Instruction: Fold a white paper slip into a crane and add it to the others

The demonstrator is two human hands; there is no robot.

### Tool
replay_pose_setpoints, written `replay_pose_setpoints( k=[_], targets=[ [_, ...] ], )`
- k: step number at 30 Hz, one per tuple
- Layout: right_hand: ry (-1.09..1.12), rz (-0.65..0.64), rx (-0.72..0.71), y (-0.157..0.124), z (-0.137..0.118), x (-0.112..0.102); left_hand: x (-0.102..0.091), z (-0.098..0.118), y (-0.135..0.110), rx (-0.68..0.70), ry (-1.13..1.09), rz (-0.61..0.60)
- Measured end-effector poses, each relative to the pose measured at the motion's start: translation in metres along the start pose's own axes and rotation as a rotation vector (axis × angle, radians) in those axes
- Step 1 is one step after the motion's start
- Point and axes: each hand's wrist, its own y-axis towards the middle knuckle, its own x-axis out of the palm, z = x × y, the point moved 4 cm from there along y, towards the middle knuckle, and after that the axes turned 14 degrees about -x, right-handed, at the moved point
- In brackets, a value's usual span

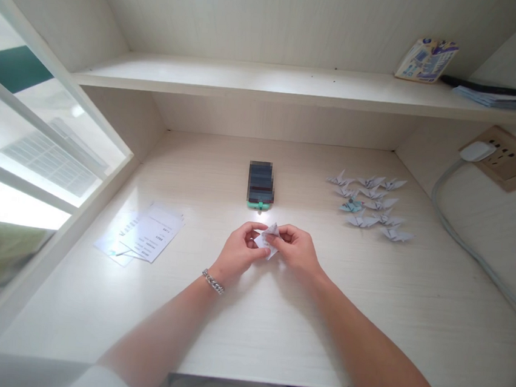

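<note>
A small folded piece of white paper is pinched between both my hands, low over the middle of the desk. My left hand grips its left edge with thumb and fingers. From the other side my right hand closes on it, the thumb lying across the paper's face. Several folded paper cranes, mostly white with one bluish, are grouped on the desk to the right. At the left lies a small pile of printed paper sheets.
Just beyond my hands is a phone with a green edge, its screen blurred out. A shelf spans the back, with a small box and a stack of papers on it. A white cable runs from the wall socket.
</note>
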Motion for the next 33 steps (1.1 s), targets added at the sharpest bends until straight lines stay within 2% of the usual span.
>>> replay_pose_setpoints(
  k=[7,12,19,25,33],
  targets=[
    [0.059,-0.015,0.046,0.0,-0.002,0.001,-0.005,0.001,0.001,-0.009,-0.038,0.048],
    [0.159,-0.068,0.149,-0.001,-0.006,0.001,-0.011,0.003,0.002,0.006,-0.025,0.103],
    [0.194,-0.051,0.232,-0.001,0.0,-0.006,-0.011,0.006,0.0,0.032,-0.053,0.051],
    [0.321,-0.108,0.26,-0.002,-0.004,-0.004,-0.012,0.003,0.001,0.063,-0.006,0.082],
    [0.173,-0.058,0.228,-0.001,-0.003,-0.002,-0.011,0.0,0.003,0.033,0.0,0.042]
  ],
)
